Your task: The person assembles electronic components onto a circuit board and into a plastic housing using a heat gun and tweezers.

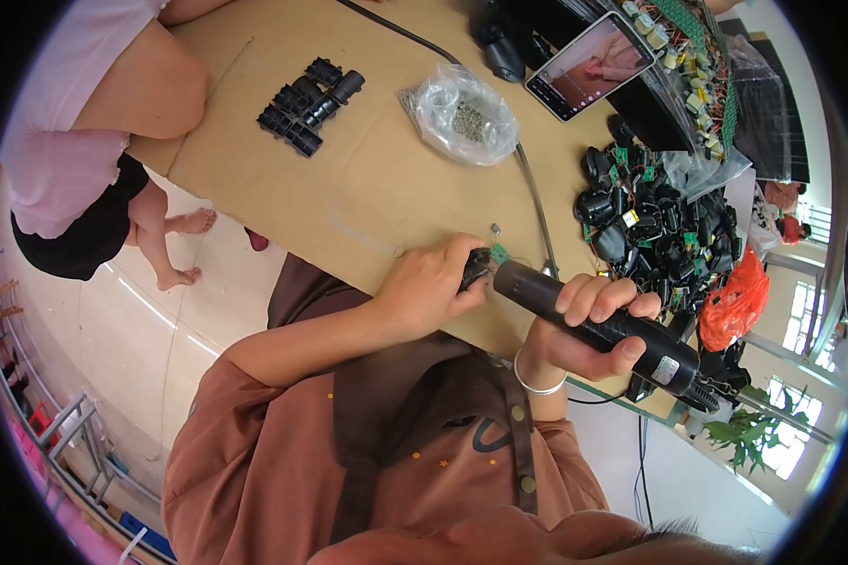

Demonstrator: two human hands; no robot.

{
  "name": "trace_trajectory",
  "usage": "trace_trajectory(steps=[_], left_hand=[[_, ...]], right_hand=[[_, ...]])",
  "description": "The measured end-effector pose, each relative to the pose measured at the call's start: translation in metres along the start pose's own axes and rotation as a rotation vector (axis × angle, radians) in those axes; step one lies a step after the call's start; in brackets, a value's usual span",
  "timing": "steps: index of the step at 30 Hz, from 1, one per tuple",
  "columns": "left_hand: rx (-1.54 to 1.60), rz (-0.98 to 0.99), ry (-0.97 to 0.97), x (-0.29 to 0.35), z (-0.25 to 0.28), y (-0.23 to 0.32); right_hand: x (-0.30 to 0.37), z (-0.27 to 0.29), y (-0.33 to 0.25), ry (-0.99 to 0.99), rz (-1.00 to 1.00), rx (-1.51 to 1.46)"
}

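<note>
Beyond the two hands and roughly midway between them, a clear plastic bag [435,91] stands open on the cardboard-covered table [349,202], its mouth spread like a bowl; inside lies a loose heap of tiny metallic pieces [468,121], too small to identify surely. To the right of the right hand, a crumpled red plastic bag [735,303] sits against a large pile of black plastic housings [612,243] with green circuit boards among them; what the red bag holds cannot be told. A second clear bag [699,177] lies over the pile's far side.

The left hand [426,288] reaches in from the left with its elbow bent outward, thumb and fingers pinched around a small black housing [476,269]. The right hand [598,325], a silver bangle [540,387] at its wrist, wraps its fingers over a black cylindrical electric screwdriver [556,299], thumb along the near side. The tool slants, its front end pointing left toward the housing, just beside the left fingertips; its ribbed tail extends rightward past the right hand.

The housing is dark and mostly covered by the left fingers, with a small green circuit board [499,254] and thin wires at its right end. Farther out from the left hand, a cluster of black moulded parts [306,105] lies close together on the cardboard.
</note>
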State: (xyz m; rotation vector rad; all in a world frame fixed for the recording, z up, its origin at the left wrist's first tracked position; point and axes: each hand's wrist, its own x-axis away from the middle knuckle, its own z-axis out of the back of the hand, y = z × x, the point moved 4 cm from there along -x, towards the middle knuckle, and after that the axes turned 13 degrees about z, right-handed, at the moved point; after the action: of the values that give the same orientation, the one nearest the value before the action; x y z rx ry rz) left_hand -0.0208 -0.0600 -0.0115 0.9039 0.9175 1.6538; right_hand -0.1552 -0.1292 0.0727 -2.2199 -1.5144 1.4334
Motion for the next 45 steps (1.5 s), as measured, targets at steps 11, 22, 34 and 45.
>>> trace_trajectory(steps=[11, 22, 34, 45], left_hand=[[-0.062, -0.087, 0.070, -0.002, 0.003, 0.008], [-0.137, -0.296, -0.073, 0.013, 0.010, 0.020], [-0.423, -0.265, 0.220, -0.034, 0.045, 0.037], [-0.553, 0.012, 0.259, -0.145, 0.083, 0.022]], right_hand=[[-0.004, -0.006, 0.001, -0.086, -0.005, 0.027], [-0.031, 0.015, -0.038, 0.135, 0.144, 0.102], [-0.027, 0.016, -0.027, 0.178, 0.141, 0.113], [-0.020, 0.013, -0.024, 0.187, 0.122, 0.102]])
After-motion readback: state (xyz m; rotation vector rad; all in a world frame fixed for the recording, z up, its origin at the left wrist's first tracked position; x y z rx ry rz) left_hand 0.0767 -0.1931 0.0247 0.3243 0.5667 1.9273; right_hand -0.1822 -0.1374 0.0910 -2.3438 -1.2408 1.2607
